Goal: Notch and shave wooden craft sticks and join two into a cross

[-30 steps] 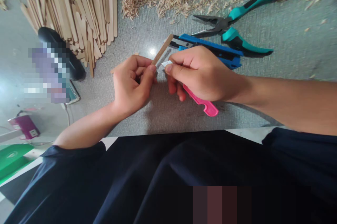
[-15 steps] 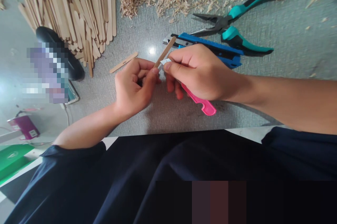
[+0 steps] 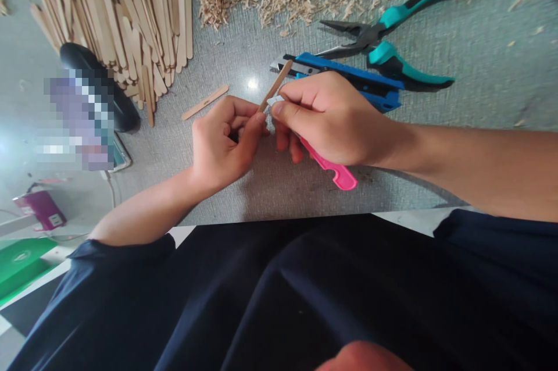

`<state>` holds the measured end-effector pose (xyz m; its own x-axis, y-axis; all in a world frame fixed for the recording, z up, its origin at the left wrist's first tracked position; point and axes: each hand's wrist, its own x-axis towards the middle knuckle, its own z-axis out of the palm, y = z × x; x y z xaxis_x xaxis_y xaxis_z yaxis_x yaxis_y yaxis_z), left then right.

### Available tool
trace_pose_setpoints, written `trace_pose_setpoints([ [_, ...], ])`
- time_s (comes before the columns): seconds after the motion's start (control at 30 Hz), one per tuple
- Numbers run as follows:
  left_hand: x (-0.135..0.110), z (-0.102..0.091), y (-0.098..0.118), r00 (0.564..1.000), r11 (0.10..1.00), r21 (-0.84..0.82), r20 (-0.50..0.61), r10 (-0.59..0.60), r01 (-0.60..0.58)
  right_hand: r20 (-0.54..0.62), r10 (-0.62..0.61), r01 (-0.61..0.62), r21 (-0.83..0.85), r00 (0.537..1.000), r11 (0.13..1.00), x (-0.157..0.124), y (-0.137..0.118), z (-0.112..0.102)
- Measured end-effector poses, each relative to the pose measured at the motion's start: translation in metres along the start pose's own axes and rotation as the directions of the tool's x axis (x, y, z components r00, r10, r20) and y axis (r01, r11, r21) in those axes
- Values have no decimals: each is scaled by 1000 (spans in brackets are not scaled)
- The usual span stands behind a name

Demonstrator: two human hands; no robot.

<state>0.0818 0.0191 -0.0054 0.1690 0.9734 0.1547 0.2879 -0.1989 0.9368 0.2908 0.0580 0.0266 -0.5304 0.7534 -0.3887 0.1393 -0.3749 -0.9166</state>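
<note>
- Left hand (image 3: pixel 226 141): thumb and fingers pinch the lower end of a wooden craft stick (image 3: pixel 278 81); its free length juts up and rightward out of the pinch.
- Right hand (image 3: pixel 322 118): closed around a pink-handled craft knife (image 3: pixel 335 172), thumb and forefinger choked up behind the blade (image 3: pixel 274 101), handle tail poking out below the palm.
- Blade lies at the stick's right edge, just above the left thumb. Whether it bites or merely rests there, cannot tell.
- Chief hazard, as I judge it: a skid along the wood towards that thumb. Cause: the pinch sits so close to the edge, with little stick between.
- Second: stick twisting or tipping. Only one end is held, so sideways pressure would probably lever it round in the fingertips.
- Third: splitting along the grain, likely if the blade digs too deep in such thin wood.
- Beyond the right knuckles, a blue utility knife (image 3: pixel 379 89) lies partly under the hand, metal nose towards the stick; a careless sweep could catch it.
- Farther out past it, needle-nose pliers (image 3: pixel 368 37), jaws spread; a long outward stroke might knock them.
- Behind the left knuckles, a loose craft stick (image 3: pixel 204 103), easily nudged by that hand.
</note>
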Motion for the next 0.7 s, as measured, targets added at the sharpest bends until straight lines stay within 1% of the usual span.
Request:
trace_pose_setpoints([
  [0.1,4,-4,3,995,993,-89,61,-77,82,15,-11,11,0,1000,1000,-1,-2,-2],
  [0.17,8,-8,5,987,985,-115,105,-118,130,29,-11,11,-10,1000,1000,-2,-4,-3],
  [0.27,14,-14,4,983,982,-130,143,-115,134,45,-8,10,-35,999,999,-3,-6,-4],
  [0.4,18,-19,0,986,982,-146,136,-98,118,12,-67,68,-63,998,996,-4,-5,-3],
  [0.57,18,-19,-2,979,971,-165,142,-148,171,-22,-117,113,-137,993,984,-7,-4,-1],
  [0.7,20,-19,-1,978,968,-184,145,-147,173,-30,-159,150,-202,987,968,-7,-3,-1],
])
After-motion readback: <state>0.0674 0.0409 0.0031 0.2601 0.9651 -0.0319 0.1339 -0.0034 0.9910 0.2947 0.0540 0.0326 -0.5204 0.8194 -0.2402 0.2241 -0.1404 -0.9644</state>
